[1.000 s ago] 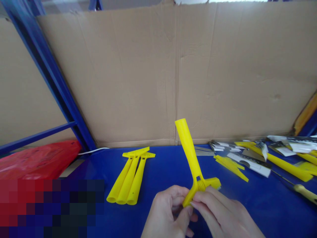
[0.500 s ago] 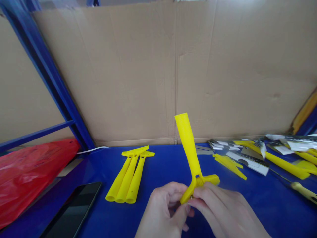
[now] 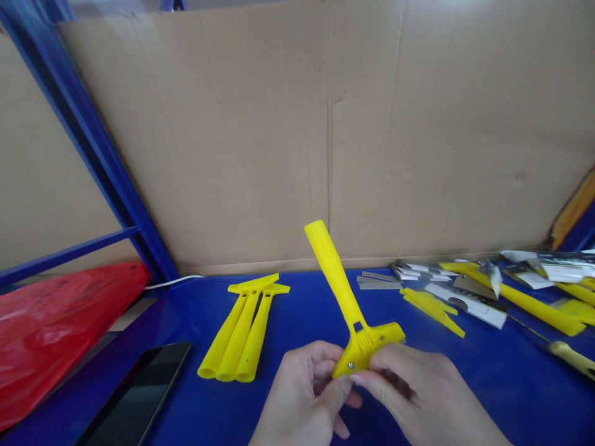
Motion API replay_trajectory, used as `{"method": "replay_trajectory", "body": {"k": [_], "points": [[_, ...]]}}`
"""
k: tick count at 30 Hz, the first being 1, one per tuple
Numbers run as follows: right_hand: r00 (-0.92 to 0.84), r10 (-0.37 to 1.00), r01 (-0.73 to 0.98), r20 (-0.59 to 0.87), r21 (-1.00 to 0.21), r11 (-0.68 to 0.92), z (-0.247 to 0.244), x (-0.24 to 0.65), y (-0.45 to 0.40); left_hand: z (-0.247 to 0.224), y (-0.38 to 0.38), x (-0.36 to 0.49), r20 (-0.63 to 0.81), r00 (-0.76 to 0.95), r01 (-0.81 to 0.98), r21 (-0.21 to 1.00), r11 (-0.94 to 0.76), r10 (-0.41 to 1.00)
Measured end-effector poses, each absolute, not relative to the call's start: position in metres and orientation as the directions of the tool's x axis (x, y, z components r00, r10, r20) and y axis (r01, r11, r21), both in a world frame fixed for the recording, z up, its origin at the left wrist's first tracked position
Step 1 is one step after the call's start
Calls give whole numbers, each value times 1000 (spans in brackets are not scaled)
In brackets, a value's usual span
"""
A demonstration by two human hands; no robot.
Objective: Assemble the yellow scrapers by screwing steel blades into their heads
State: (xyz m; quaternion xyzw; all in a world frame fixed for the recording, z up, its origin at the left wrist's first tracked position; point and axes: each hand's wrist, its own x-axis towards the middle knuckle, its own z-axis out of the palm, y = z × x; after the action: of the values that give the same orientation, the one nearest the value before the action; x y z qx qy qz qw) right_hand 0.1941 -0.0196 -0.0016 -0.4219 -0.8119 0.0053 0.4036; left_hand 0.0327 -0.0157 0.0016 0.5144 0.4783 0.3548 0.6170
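Observation:
Both hands grip the wide head of a yellow plastic scraper low in the middle of the view. Its hollow handle points up and a little to the left. My left hand pinches the head's left end, where a small screw shows. My right hand grips the head's right side from below. Three more yellow scraper bodies lie side by side on the blue table, to the left of my hands.
A black phone lies at the front left beside a red plastic bag. On the right are more yellow parts, metal blades, packaged pieces and a screwdriver. A cardboard wall closes off the back, with a blue frame post at the left.
The scraper has turned in my hands: its handle now leans further left and the flat face of its head with the screw faces me. Both hands stay on it.

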Motion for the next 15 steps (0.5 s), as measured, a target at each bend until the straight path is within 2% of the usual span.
{"method": "replay_trajectory", "body": {"k": [3, 8, 15], "points": [[-317, 705, 667, 634, -379, 641, 1, 197, -20, 2, -15, 32, -223, 316, 67, 975, 213, 922], [-242, 708, 774, 664, -308, 553, 0, 197, -21, -1, -16, 33, -195, 300, 115, 979, 167, 934], [-182, 760, 830, 625, -316, 459, -3, 189, -20, 2, -19, 36, -116, 259, 188, 980, 67, 959]]}}
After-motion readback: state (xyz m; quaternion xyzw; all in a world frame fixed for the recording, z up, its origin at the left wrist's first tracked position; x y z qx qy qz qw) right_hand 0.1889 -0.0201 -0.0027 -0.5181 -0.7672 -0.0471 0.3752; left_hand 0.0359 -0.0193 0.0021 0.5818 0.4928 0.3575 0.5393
